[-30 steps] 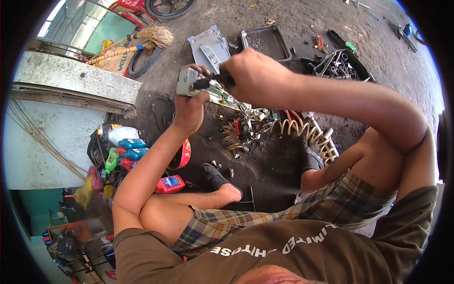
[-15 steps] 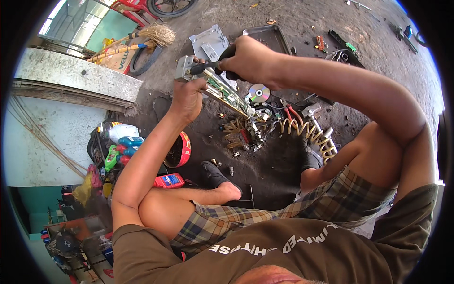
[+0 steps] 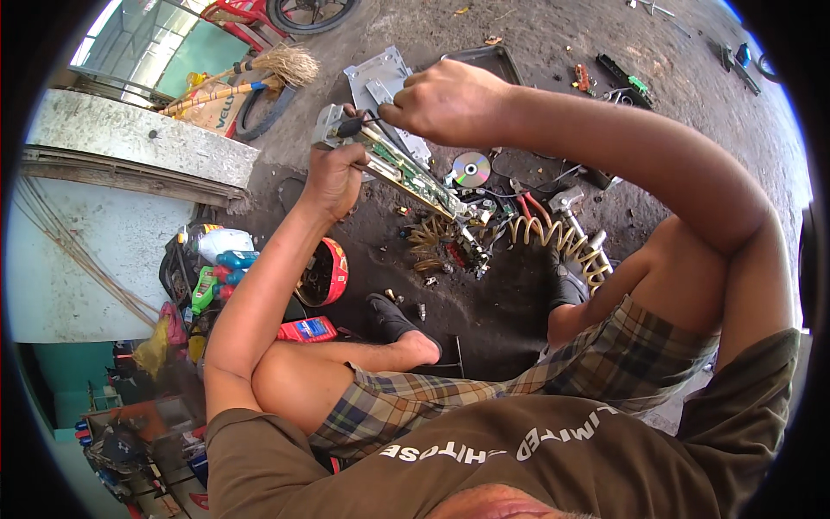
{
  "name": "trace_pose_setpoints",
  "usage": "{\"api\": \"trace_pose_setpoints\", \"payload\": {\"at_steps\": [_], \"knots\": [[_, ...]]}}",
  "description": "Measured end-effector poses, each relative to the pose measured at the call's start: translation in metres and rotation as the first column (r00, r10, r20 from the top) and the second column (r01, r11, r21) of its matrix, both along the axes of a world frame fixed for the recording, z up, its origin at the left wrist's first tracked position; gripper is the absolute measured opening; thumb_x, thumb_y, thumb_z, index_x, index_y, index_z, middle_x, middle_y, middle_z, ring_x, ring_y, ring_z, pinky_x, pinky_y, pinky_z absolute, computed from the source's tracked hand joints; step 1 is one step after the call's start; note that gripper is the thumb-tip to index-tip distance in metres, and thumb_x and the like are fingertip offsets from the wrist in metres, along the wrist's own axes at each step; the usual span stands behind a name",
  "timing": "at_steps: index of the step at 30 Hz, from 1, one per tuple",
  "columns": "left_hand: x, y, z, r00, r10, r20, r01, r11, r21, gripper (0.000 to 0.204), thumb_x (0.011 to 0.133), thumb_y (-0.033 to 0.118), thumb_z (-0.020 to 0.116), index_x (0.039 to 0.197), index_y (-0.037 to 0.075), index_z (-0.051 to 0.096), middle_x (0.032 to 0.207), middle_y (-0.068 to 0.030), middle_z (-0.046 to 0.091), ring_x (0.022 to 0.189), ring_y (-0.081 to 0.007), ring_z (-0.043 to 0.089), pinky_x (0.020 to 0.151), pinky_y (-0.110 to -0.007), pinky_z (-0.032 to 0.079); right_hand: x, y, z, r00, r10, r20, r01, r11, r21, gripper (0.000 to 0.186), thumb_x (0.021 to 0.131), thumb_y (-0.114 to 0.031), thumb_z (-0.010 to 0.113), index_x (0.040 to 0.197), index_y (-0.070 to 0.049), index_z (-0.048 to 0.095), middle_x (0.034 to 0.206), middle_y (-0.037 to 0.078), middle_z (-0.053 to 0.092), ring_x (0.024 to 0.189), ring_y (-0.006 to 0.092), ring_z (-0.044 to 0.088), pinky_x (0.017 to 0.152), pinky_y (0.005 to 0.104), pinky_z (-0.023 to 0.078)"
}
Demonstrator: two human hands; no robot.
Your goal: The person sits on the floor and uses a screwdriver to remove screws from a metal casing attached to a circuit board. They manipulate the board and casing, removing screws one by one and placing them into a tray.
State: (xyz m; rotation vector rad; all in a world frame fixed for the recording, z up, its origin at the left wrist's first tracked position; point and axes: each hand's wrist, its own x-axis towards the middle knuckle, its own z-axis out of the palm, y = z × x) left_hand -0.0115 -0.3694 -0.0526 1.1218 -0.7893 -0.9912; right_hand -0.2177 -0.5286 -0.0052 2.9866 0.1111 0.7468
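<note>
My left hand grips a green circuit board in a metal frame, held edge-on above the ground. My right hand is closed around the black handle of a screwdriver, whose tip meets the upper end of the board near my left fingers. A silver disc lies on the ground just beyond the board. Below it sit small metal parts and a yellow coiled hose.
Grey metal plates and a dark tray lie on the dirt floor behind my hands. A broom and a tyre stand at the back left, a concrete ledge on the left. A red helmet and plastic bottles lie by my left knee.
Both hands have shifted slightly up and to the left with the board. The right hand stays on the screwdriver at the board's upper end.
</note>
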Motion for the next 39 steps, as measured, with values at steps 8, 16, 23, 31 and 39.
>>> {"api": "trace_pose_setpoints", "payload": {"at_steps": [8,16,23,31,39], "knots": [[-0.001,0.005,0.002,1.0,-0.019,-0.009,0.019,1.0,-0.018,0.063,0.076,-0.018,0.051,0.132,0.01,0.059,0.13,-0.0042,0.062,0.123,-0.0198,0.061,0.098,-0.031,0.053,0.003,0.016,0.025,0.934,0.001,-0.356,0.345,0.251,0.905,0.026,0.097,-0.023,0.071,0.11,-0.003,0.081,0.069,0.004,0.066,0.055,0.0172,0.062,0.047,0.0347,0.048],[0.002,0.003,0.001,0.999,-0.032,-0.014,0.032,0.999,0.007,0.066,0.076,-0.018,0.053,0.136,0.011,0.058,0.133,-0.0054,0.061,0.125,-0.0217,0.059,0.103,-0.035,0.051,0.013,0.019,0.013,0.941,-0.038,-0.337,0.339,0.056,0.939,0.025,0.099,-0.022,0.071,0.107,-0.002,0.081,0.071,0.005,0.066,0.054,0.0134,0.057,0.048,0.0325,0.044],[0.01,0.003,-0.003,0.998,-0.054,-0.04,0.055,0.998,0.028,0.068,0.077,-0.017,0.055,0.139,0.011,0.057,0.127,-0.006,0.062,0.123,-0.0232,0.06,0.112,-0.041,0.049,0.013,0.008,0.002,0.981,-0.089,-0.175,0.184,0.723,0.666,0.025,0.096,-0.018,0.067,0.108,0.0,0.079,0.086,0.022,0.075,0.084,0.0343,0.076,0.081,0.0477,0.058],[0.016,0.004,-0.004,0.995,-0.075,-0.067,0.077,0.997,0.024,0.067,0.076,-0.018,0.055,0.137,0.01,0.058,0.124,-0.0067,0.063,0.122,-0.0229,0.06,0.113,-0.04,0.047,0.008,0.008,0.018,0.972,-0.097,-0.215,0.1,0.995,0.003,0.025,0.096,-0.022,0.068,0.114,-0.005,0.074,0.093,0.019,0.077,0.089,0.0393,0.076,0.081,0.0499,0.06],[0.018,-0.001,-0.004,0.99,-0.081,-0.112,0.084,0.996,0.023,0.064,0.076,-0.02,0.049,0.131,0.012,0.059,0.127,-0.0066,0.063,0.12,-0.022,0.062,0.096,-0.035,0.053,0.018,0.006,0.016,0.973,-0.141,-0.182,0.216,0.835,0.506,0.029,0.1,-0.033,0.066,0.101,-0.007,0.079,0.087,0.017,0.076,0.089,0.0396,0.075,0.083,0.0509,0.058]]}}
